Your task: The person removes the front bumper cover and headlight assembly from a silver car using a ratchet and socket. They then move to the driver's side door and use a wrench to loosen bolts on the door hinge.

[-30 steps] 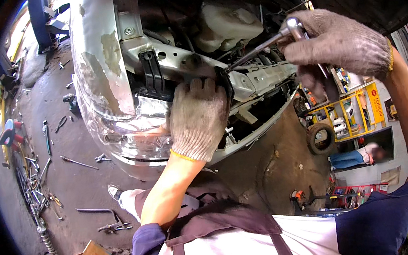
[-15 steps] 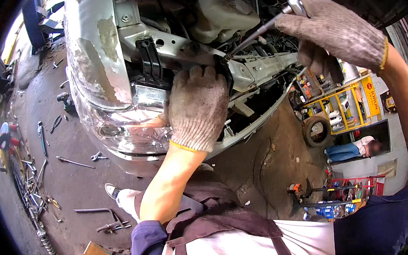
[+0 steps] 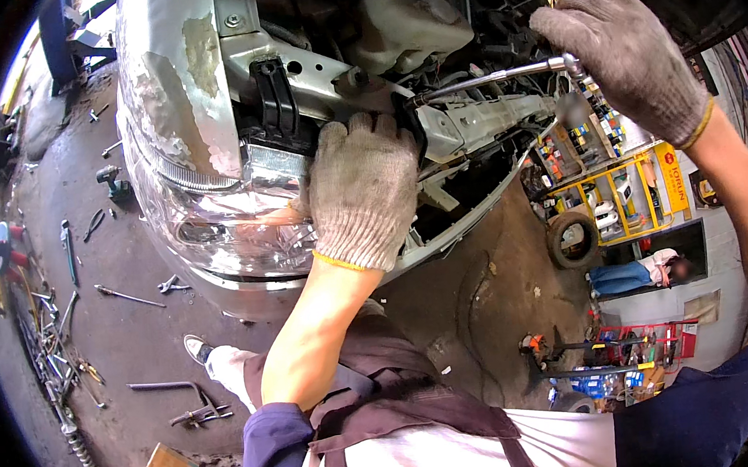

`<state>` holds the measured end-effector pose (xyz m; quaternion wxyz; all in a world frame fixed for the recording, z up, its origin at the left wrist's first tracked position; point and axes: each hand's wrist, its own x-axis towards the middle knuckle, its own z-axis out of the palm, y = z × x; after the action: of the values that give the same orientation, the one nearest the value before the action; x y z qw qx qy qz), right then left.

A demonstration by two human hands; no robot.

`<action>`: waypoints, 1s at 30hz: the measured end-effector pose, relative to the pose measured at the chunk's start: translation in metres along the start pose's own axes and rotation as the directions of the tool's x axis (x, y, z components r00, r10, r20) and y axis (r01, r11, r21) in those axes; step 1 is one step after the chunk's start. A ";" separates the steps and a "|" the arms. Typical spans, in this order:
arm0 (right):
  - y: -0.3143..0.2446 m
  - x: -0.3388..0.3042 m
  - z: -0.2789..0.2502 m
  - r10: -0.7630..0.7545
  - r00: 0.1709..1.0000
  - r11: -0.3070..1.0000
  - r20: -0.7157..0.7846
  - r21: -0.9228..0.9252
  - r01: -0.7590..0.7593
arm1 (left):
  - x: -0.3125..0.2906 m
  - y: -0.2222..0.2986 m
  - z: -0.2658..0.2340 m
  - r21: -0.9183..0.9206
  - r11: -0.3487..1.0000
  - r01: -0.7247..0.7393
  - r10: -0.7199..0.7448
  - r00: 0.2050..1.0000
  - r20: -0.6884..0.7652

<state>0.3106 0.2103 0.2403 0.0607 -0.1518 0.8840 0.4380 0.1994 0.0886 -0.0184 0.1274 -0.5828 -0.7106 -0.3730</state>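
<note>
Ratchet [image 3: 485, 80] lower now, near yellow sign [image 3: 667, 176].

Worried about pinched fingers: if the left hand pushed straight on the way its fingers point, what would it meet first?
The left hand points up into the car's front. Its fingertips already seem to touch the black bracket and the silver crossmember; that metal comes first, though depth is unclear.

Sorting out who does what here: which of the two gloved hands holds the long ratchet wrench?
The right hand, raised at upper right, grips the ratchet wrench handle. The left hand only presses on the headlight assembly.
</note>
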 end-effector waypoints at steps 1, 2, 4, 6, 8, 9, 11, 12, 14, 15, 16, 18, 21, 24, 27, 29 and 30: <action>0.002 -0.002 0.003 -0.013 1.000 1.000 -0.023 0.014 0.013 | 0.000 0.001 0.000 -0.008 1.000 0.012 -0.012 1.000 -0.004; 0.001 -0.002 0.001 0.057 0.998 0.996 0.037 0.073 -0.060 | -0.001 0.002 0.000 -0.018 1.000 0.024 -0.024 1.000 -0.008; -0.012 -0.003 -0.003 0.193 0.968 0.957 0.159 0.187 -0.221 | -0.002 0.001 0.002 -0.045 0.999 0.031 -0.033 0.999 -0.040; -0.021 0.002 -0.008 0.398 0.799 0.599 0.451 0.532 -0.599 | -0.002 -0.001 0.003 -0.089 0.996 0.011 -0.021 0.994 -0.110; -0.016 0.018 -0.030 0.207 0.438 -0.122 0.875 0.468 -0.876 | -0.002 -0.004 0.008 -0.074 0.996 -0.049 0.038 0.989 -0.146; -0.019 0.025 -0.035 0.192 0.410 -0.219 0.892 0.446 -0.868 | -0.003 -0.007 0.010 -0.069 0.995 -0.070 0.058 0.985 -0.165; -0.013 0.029 -0.031 0.257 0.452 -0.009 0.854 0.470 -0.883 | 0.000 -0.007 0.011 -0.064 0.997 -0.039 0.029 0.989 -0.143; -0.013 0.030 -0.027 0.323 0.521 0.234 0.790 0.467 -0.853 | 0.001 -0.006 0.011 -0.067 0.997 -0.024 0.015 0.991 -0.131; -0.016 0.018 -0.020 0.354 0.754 0.555 0.553 0.524 -0.646 | -0.001 -0.005 0.010 -0.068 0.997 -0.047 0.040 0.994 -0.098; -0.014 0.010 -0.013 0.327 0.856 0.727 0.400 0.472 -0.499 | 0.000 -0.004 0.008 -0.061 0.997 -0.044 0.040 0.997 -0.071; -0.013 0.004 -0.007 0.288 0.927 0.858 0.241 0.364 -0.361 | 0.001 -0.003 0.007 -0.055 0.998 -0.041 0.039 0.998 -0.046; -0.006 0.002 0.002 0.175 0.982 0.949 0.070 0.253 -0.188 | 0.003 -0.005 0.008 -0.028 0.998 -0.049 0.048 0.998 -0.041; -0.017 -0.002 -0.001 0.423 0.804 0.563 0.418 0.575 -0.594 | -0.001 -0.004 0.002 0.000 0.999 -0.037 0.037 0.999 -0.032; -0.042 0.000 -0.008 0.505 0.473 -0.256 0.722 0.649 -0.716 | 0.001 -0.003 0.006 -0.013 0.999 -0.045 0.046 0.999 0.019; -0.052 0.004 -0.008 0.495 0.460 -0.609 0.737 0.672 -0.422 | 0.002 -0.005 0.003 -0.025 1.000 -0.013 0.014 0.999 0.035; -0.063 0.007 0.004 0.524 0.459 -0.764 0.717 0.634 -0.119 | 0.002 -0.005 0.003 -0.015 1.000 0.006 -0.006 0.999 0.041; -0.067 0.006 0.004 0.550 0.446 -0.749 0.706 0.653 -0.110 | 0.002 -0.002 0.002 -0.010 1.000 -0.001 0.001 0.999 0.049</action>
<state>0.3270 0.1737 0.1857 -0.2068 0.3855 0.7172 -0.5424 0.1969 0.0913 -0.0189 0.1073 -0.5926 -0.7114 -0.3623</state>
